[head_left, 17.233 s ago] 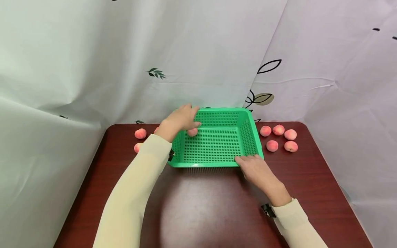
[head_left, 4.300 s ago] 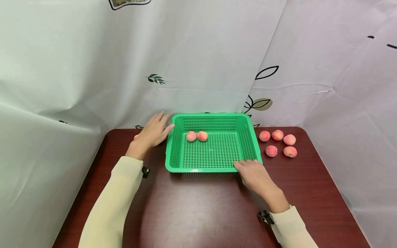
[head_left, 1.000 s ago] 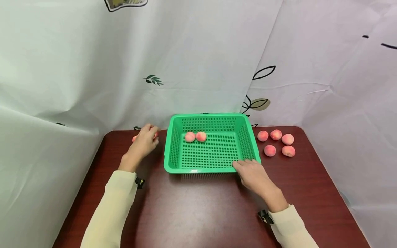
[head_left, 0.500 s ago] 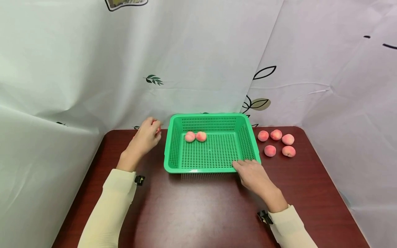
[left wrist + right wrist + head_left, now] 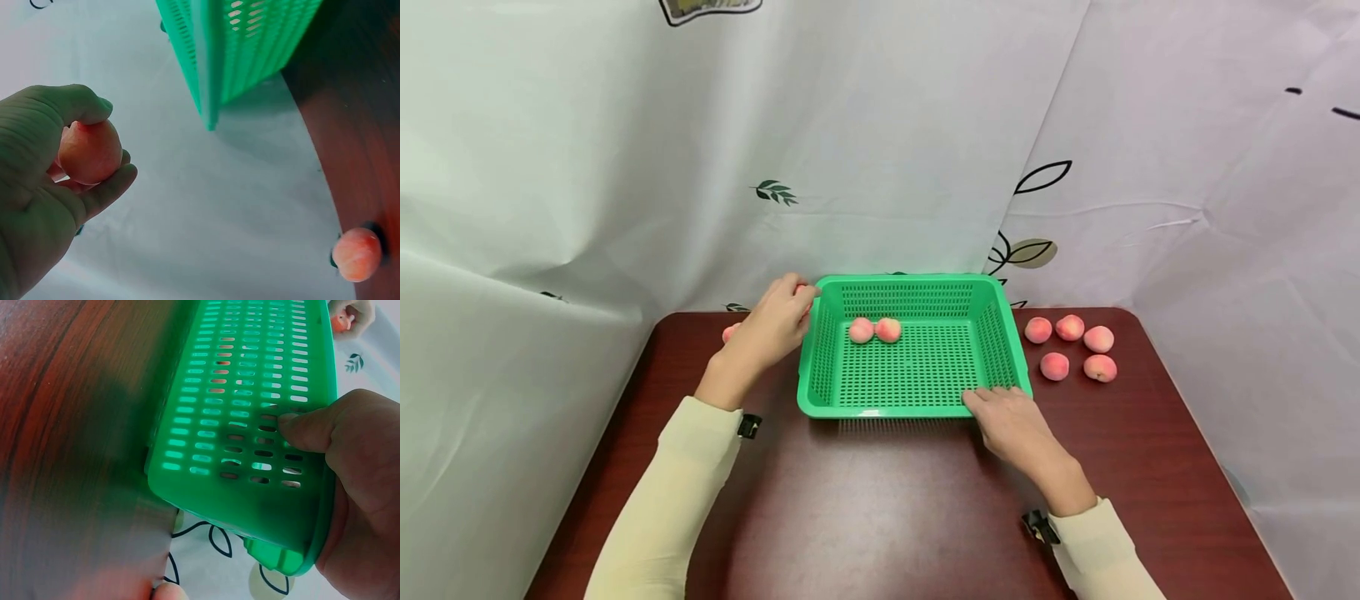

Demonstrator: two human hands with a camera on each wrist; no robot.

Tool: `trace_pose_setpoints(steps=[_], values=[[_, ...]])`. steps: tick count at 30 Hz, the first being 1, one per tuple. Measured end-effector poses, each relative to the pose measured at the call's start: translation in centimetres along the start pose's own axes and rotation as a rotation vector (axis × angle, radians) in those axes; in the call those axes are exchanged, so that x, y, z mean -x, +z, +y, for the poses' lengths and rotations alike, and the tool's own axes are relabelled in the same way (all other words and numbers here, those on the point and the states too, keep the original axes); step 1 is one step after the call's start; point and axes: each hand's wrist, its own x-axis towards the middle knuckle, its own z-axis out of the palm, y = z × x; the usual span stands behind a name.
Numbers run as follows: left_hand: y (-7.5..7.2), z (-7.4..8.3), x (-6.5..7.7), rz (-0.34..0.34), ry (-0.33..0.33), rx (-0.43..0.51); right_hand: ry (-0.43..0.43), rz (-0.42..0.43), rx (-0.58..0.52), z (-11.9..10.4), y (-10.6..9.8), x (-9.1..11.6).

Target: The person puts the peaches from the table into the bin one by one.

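My left hand (image 5: pixel 778 325) pinches a peach (image 5: pixel 92 152) between thumb and fingers, held up at the left rim of the green basket (image 5: pixel 910 412). In the head view most of that peach is hidden behind the fingers. Inside the basket, two peaches lie side by side near the back left, a paler one (image 5: pixel 861 330) and a yellowish one (image 5: pixel 889 330). My right hand (image 5: pixel 1015 425) grips the basket's front right corner, its thumb against the outer slotted wall in the right wrist view. Behind the left hand, another peach (image 5: pixel 357 254) rests on the table.
Several peaches (image 5: pixel 1055 367) sit on the dark red-brown table (image 5: pixel 880 508) to the right of the basket. A pale curtain (image 5: pixel 880 150) with leaf prints hangs close behind the table's back edge and along both sides.
Over the last second my left hand has lifted the peach from the table's left and carried it right to the basket's rim. Earlier, a second peach came into the basket. The right hand stays put.
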Motion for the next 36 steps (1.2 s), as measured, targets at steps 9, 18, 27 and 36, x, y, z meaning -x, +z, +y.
trace_pose_setpoints(steps=[9,18,27,36], values=[[-0.3,1.6,-1.8,-0.066,0.037,-0.036,-0.005,-0.012,0.002,0.1,0.1,0.1],[0.3,2.9,-4.1,-0.185,0.018,-0.049,-0.009,0.012,0.020,-0.1,0.0,0.1],[0.8,3.9,-6.0,-0.275,-0.013,-0.027,-0.027,0.046,0.000,0.0,-0.1,0.0],[1.7,4.1,-7.4,-0.306,-0.019,-0.025,-0.035,0.064,-0.004,-0.1,0.0,0.0]])
